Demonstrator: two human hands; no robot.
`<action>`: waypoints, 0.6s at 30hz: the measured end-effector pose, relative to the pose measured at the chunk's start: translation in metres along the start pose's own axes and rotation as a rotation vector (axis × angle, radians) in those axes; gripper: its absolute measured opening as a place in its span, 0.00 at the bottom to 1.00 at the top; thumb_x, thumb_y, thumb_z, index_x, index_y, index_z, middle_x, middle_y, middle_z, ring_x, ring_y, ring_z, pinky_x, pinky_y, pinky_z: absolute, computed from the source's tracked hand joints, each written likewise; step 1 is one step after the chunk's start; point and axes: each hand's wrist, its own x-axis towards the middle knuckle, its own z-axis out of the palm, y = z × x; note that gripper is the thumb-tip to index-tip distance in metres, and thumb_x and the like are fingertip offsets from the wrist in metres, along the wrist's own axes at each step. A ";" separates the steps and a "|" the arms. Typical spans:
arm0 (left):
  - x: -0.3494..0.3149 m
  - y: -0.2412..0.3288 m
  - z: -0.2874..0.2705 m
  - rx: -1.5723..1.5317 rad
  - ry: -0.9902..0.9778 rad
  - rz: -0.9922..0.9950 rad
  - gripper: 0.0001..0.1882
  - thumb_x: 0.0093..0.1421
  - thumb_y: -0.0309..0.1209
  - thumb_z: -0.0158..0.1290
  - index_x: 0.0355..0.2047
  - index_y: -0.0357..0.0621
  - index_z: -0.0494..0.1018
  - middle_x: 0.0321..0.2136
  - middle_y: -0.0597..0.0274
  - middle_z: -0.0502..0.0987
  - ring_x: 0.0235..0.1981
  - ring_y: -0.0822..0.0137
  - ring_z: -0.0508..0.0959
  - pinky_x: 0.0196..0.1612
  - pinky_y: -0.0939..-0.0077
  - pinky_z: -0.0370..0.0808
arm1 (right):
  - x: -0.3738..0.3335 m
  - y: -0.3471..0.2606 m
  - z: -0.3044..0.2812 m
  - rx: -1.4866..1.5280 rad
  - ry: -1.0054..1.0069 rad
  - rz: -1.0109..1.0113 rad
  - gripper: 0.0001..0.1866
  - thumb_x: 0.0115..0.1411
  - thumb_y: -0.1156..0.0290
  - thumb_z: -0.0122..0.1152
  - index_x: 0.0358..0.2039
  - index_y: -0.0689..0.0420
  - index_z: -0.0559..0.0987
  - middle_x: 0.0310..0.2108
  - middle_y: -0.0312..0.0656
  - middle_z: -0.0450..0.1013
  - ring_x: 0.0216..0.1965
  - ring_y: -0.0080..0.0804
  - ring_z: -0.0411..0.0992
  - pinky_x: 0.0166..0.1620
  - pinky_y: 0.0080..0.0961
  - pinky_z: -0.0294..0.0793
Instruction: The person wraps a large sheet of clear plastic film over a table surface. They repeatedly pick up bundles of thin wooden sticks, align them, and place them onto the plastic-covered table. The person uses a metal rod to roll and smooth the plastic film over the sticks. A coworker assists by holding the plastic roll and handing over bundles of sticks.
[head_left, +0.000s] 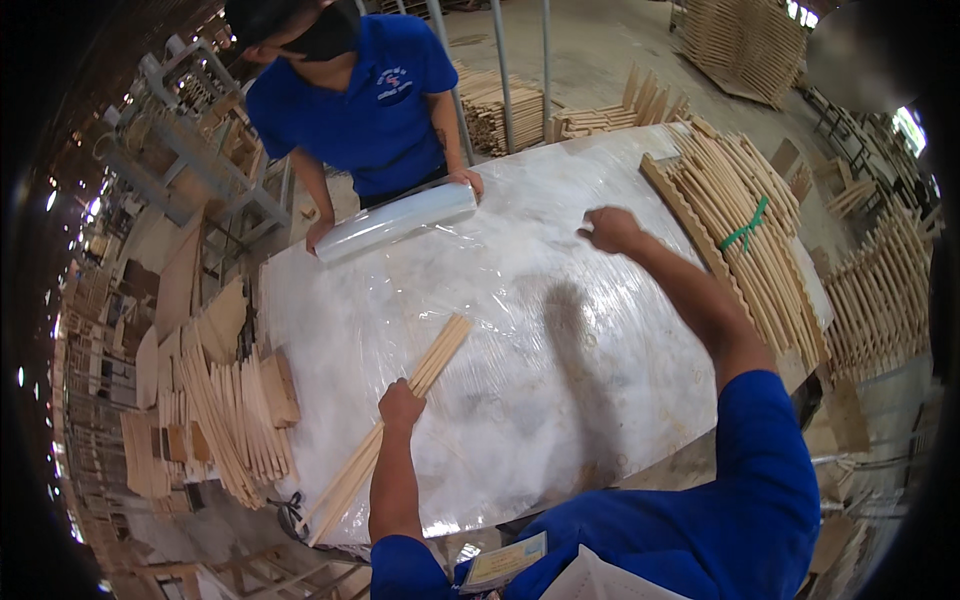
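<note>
My left hand (402,405) is closed round a slim bundle of wooden sticks (440,352), which lies slanted over the near left part of the table (520,420). My right hand (612,230) hangs above the far right part of the table, its fingers curled; whether anything thin is in them cannot be made out. Across the table a co-worker in a blue shirt (350,120) has both hands on the ends of a roll of clear plastic film (400,220). Shiny, wrinkled film (480,270) spreads from the roll over the tabletop.
Along the table's right edge lies a stack of wooden slats (740,220) with a green tie (745,228). More wooden pieces (235,410) stand at the left edge. Metal posts (502,75) rise behind the table. Stacked wood (880,290) stands beyond the right side.
</note>
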 end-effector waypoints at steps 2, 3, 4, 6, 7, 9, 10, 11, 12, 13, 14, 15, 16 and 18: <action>0.014 0.010 0.006 -0.034 -0.003 0.050 0.21 0.51 0.38 0.65 0.43 0.40 0.78 0.40 0.46 0.83 0.43 0.47 0.84 0.49 0.54 0.81 | -0.004 -0.014 0.038 0.079 -0.043 -0.054 0.38 0.66 0.33 0.51 0.42 0.60 0.85 0.43 0.56 0.82 0.48 0.54 0.80 0.54 0.48 0.77; 0.015 0.008 0.009 -0.027 -0.014 0.033 0.22 0.50 0.39 0.64 0.42 0.40 0.78 0.40 0.46 0.83 0.43 0.47 0.84 0.48 0.54 0.81 | 0.001 -0.039 0.057 0.107 -0.289 0.026 0.46 0.65 0.27 0.46 0.39 0.64 0.87 0.45 0.58 0.81 0.50 0.56 0.79 0.57 0.48 0.75; 0.013 0.003 0.011 -0.017 -0.027 0.014 0.22 0.49 0.39 0.64 0.42 0.40 0.78 0.40 0.45 0.83 0.44 0.47 0.84 0.48 0.54 0.81 | -0.001 -0.061 0.081 0.215 -0.382 0.061 0.51 0.63 0.22 0.41 0.38 0.66 0.87 0.48 0.60 0.80 0.52 0.57 0.78 0.58 0.47 0.74; 0.022 0.007 0.003 -0.013 -0.023 0.016 0.23 0.48 0.40 0.64 0.42 0.40 0.78 0.40 0.45 0.83 0.44 0.47 0.84 0.48 0.53 0.81 | -0.005 -0.088 0.120 0.416 -0.410 0.194 0.59 0.56 0.16 0.43 0.35 0.74 0.85 0.41 0.67 0.80 0.48 0.58 0.80 0.55 0.49 0.75; 0.011 -0.011 0.007 0.016 -0.062 -0.038 0.23 0.47 0.40 0.64 0.42 0.40 0.78 0.40 0.46 0.83 0.44 0.47 0.84 0.48 0.53 0.81 | -0.008 -0.122 0.137 0.550 -0.601 0.252 0.60 0.54 0.14 0.44 0.27 0.74 0.83 0.31 0.65 0.80 0.36 0.57 0.82 0.47 0.49 0.78; 0.024 0.002 0.003 0.007 -0.070 0.015 0.24 0.47 0.41 0.65 0.42 0.40 0.78 0.40 0.46 0.83 0.44 0.47 0.84 0.48 0.54 0.81 | -0.016 -0.137 0.170 0.671 -0.406 0.349 0.46 0.56 0.27 0.63 0.16 0.67 0.79 0.16 0.52 0.75 0.19 0.41 0.78 0.25 0.39 0.77; 0.017 -0.009 0.007 0.004 -0.088 -0.013 0.24 0.46 0.41 0.65 0.42 0.40 0.78 0.40 0.46 0.83 0.44 0.47 0.84 0.48 0.54 0.81 | -0.020 -0.159 0.183 0.964 -0.483 0.363 0.40 0.56 0.35 0.71 0.16 0.66 0.79 0.14 0.49 0.74 0.18 0.35 0.77 0.22 0.35 0.74; 0.019 -0.007 0.007 -0.011 -0.091 -0.008 0.25 0.46 0.41 0.65 0.42 0.40 0.78 0.40 0.47 0.83 0.43 0.47 0.84 0.48 0.54 0.81 | -0.021 -0.169 0.192 1.011 -0.428 0.347 0.36 0.58 0.41 0.71 0.13 0.63 0.78 0.15 0.46 0.75 0.16 0.33 0.75 0.22 0.34 0.75; 0.026 0.006 0.006 -0.026 -0.090 0.040 0.24 0.47 0.41 0.65 0.42 0.40 0.78 0.40 0.47 0.83 0.43 0.47 0.84 0.48 0.54 0.81 | -0.018 -0.159 0.199 1.101 -0.398 0.290 0.28 0.60 0.49 0.71 0.20 0.64 0.80 0.17 0.45 0.76 0.17 0.33 0.75 0.24 0.33 0.76; 0.021 0.001 0.008 -0.007 -0.112 0.020 0.23 0.48 0.41 0.65 0.42 0.41 0.78 0.40 0.47 0.83 0.43 0.48 0.84 0.48 0.54 0.81 | -0.018 -0.169 0.209 1.150 -0.394 0.340 0.25 0.61 0.51 0.70 0.23 0.64 0.81 0.17 0.44 0.76 0.17 0.34 0.75 0.24 0.33 0.76; 0.018 -0.007 0.009 0.002 -0.120 -0.005 0.23 0.49 0.41 0.65 0.42 0.41 0.78 0.40 0.47 0.83 0.43 0.48 0.84 0.49 0.54 0.81 | -0.016 -0.182 0.214 1.190 -0.385 0.374 0.23 0.61 0.53 0.69 0.27 0.64 0.81 0.18 0.44 0.76 0.17 0.34 0.75 0.25 0.34 0.77; 0.015 -0.014 0.009 -0.001 -0.131 -0.026 0.23 0.49 0.40 0.65 0.42 0.41 0.78 0.40 0.47 0.83 0.43 0.48 0.84 0.49 0.54 0.81 | -0.015 -0.192 0.218 1.229 -0.379 0.409 0.20 0.61 0.56 0.69 0.31 0.64 0.82 0.19 0.43 0.76 0.18 0.34 0.75 0.25 0.34 0.77; 0.012 -0.020 0.010 -0.002 -0.143 -0.048 0.23 0.49 0.40 0.65 0.42 0.41 0.78 0.41 0.47 0.83 0.44 0.48 0.84 0.49 0.54 0.81 | -0.012 -0.193 0.221 1.233 -0.374 0.347 0.18 0.63 0.59 0.67 0.40 0.63 0.81 0.25 0.44 0.78 0.20 0.35 0.76 0.25 0.34 0.77; 0.039 0.024 0.000 -0.077 -0.108 0.115 0.23 0.49 0.40 0.65 0.42 0.41 0.79 0.41 0.47 0.83 0.44 0.47 0.84 0.49 0.54 0.81 | -0.005 -0.102 0.225 0.903 0.109 0.081 0.16 0.64 0.60 0.64 0.40 0.63 0.81 0.30 0.47 0.79 0.26 0.35 0.78 0.31 0.35 0.79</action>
